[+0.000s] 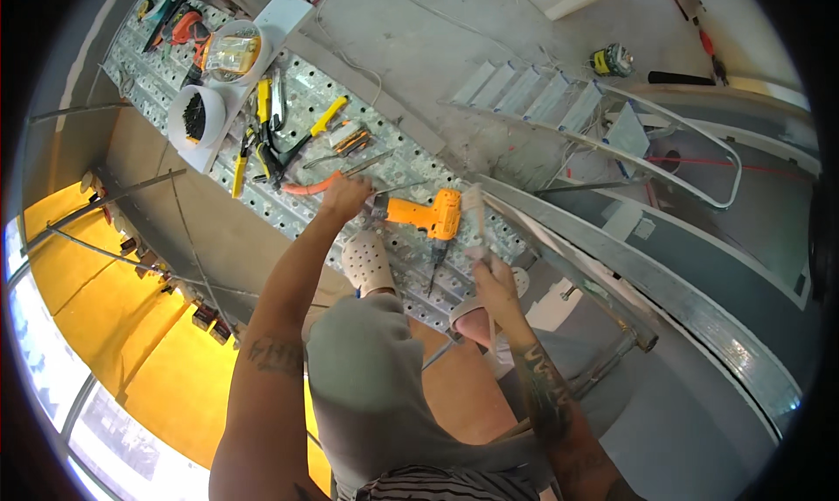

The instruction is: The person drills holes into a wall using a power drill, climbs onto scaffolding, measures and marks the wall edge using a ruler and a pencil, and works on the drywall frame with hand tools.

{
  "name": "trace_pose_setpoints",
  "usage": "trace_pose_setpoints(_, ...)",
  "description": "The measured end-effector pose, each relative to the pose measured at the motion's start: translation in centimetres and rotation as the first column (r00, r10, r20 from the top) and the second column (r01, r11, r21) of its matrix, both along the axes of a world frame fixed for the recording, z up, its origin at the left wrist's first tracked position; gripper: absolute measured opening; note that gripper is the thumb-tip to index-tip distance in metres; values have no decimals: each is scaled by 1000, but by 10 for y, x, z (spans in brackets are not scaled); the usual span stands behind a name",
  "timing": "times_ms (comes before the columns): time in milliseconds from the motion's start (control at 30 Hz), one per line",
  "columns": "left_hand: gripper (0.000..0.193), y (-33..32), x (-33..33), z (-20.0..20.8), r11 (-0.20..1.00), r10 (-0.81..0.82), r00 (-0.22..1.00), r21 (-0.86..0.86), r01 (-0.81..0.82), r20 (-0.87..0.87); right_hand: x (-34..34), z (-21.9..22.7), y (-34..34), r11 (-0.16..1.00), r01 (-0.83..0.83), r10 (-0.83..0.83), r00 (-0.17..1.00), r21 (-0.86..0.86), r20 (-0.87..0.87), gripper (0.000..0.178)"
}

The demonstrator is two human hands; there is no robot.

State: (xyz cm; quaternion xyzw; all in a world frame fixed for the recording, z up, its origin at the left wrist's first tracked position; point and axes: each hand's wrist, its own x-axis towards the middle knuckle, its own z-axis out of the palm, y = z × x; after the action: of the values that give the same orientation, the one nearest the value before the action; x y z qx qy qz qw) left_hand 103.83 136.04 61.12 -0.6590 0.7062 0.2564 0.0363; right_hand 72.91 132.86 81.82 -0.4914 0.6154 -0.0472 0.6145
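Two hands are in my view from the head camera, both reaching forward over a long perforated metal platform [306,90] that serves as my surface. My left hand [343,197] rests at the rear of the orange cordless drill [426,214], fingers curled together around something there; I cannot tell exactly what it grips, since the knuckles hide it. The drill lies on its side on the surface, just right of that hand, with its bit pointing down toward me. My right hand [491,269] is clamped on a pale, slim tube-shaped object [474,214] held upright, its top end rising just beside the drill's right side. A white perforated clog [367,262] on my foot stands on the platform, near the drill and between my two forearms.

Farther along the surface to the left lie yellow-handled pliers [263,99], a yellow-handled tool [329,114] and an orange curved piece [310,186] just beside my left hand. Two white bowls [197,116] holding small hardware sit at the far left end. A stepladder [559,99] stands well apart to the right.
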Motion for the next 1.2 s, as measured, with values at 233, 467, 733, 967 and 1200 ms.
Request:
trace_pose_setpoints(233,24,3,29,19,978,208,978,-8,-208,28,49,29,-30,989,-96,88,993,114,73,42)
trace_pose_setpoints(467,26,-57,24,247,832,424,850,-237,-502,-312,-36,159,16,960,180,-246,908,217,338,40)
trace_pose_setpoints(733,14,-51,-119,404,872,340,91,278,-403,-936,-95,250,28,866,-48,73,997,-497,30,37)
trace_pose_setpoints(967,34,9,-287,476,817,302,-308,411,-404,-902,-160,322,42,691,-214,198,975,-691,-103,44)
trace_pose_setpoints(1200,28,-56,-383,596,977,166,-143,182,-108,-976,-285,442,31,447,-370,-50,899,-815,-435,45)
